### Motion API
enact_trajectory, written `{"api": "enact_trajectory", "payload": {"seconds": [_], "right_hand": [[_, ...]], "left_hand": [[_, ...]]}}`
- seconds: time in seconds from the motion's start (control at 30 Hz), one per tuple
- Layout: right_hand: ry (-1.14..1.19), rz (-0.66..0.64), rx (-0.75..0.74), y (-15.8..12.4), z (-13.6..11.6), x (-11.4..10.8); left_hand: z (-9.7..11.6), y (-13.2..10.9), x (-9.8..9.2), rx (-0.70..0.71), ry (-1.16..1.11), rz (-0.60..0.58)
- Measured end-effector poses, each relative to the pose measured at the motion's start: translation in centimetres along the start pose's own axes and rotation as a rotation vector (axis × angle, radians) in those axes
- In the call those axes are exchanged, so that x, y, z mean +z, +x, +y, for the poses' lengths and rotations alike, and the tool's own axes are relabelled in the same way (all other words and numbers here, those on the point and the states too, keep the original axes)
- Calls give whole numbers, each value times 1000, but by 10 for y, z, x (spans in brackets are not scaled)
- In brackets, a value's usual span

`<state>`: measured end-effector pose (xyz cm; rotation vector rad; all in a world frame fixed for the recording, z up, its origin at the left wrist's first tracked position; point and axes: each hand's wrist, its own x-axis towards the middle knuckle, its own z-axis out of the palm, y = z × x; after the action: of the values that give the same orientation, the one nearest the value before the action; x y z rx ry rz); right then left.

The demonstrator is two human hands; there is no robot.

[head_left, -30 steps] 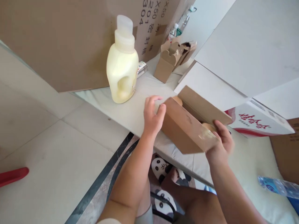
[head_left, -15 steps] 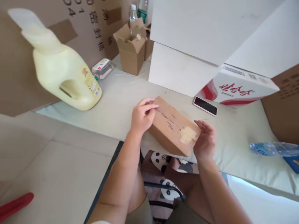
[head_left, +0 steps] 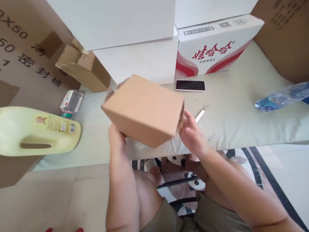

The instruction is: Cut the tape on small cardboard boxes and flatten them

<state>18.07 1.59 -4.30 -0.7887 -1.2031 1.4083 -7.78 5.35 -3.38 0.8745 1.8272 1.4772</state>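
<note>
Pale bench (head_left: 241, 122) runs right across, cover a bit creased. White boxes (head_left: 142, 61) are stacked along the back, with a big brown carton (head_left: 14, 51) on the left and another carton (head_left: 280, 48) on the right. Floor's (head_left: 89, 193) light tile, brighter on the right by a dark strip (head_left: 277, 187). Panda-print mat (head_left: 172, 172) below the bench, maybe a rug, hard to tell.
</note>
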Motion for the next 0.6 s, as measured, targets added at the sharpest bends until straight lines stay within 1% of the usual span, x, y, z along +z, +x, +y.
{"api": "enact_trajectory", "payload": {"seconds": [0.03,0.1,0.17,0.2,0.27,0.37,0.43,0.47,0.5,0.53,0.57,0.6], "right_hand": [[-124,-23,-67,-1,-1,-3],[-346,-61,-159,-2,-1,-9],[-430,-58,-197,-2,-1,-13],[-428,-37,-213,-2,-2,-15],[-425,19,-246,-1,-5,-19],[-496,82,-300,2,-14,-24],[-534,118,-322,2,-17,-25],[-535,129,-330,2,-18,-25],[-529,125,-330,2,-18,-25],[-521,107,-323,2,-18,-24],[-509,83,-313,2,-18,-23],[-494,61,-302,2,-18,-22]], "left_hand": [[-3,-4,8,-27,15,-53],[-8,-12,21,-7,10,-161],[-11,-19,28,6,7,-294],[-12,-22,28,-25,19,-353],[-9,-28,25,-151,90,-487],[-2,-32,17,-354,280,-794],[1,-31,15,-412,457,-994],[1,-29,15,-395,542,-1034],[-1,-27,16,-346,609,-1008],[-3,-24,17,-265,639,-917],[-6,-21,19,-154,615,-761],[-9,-19,20,-20,541,-566]]}}
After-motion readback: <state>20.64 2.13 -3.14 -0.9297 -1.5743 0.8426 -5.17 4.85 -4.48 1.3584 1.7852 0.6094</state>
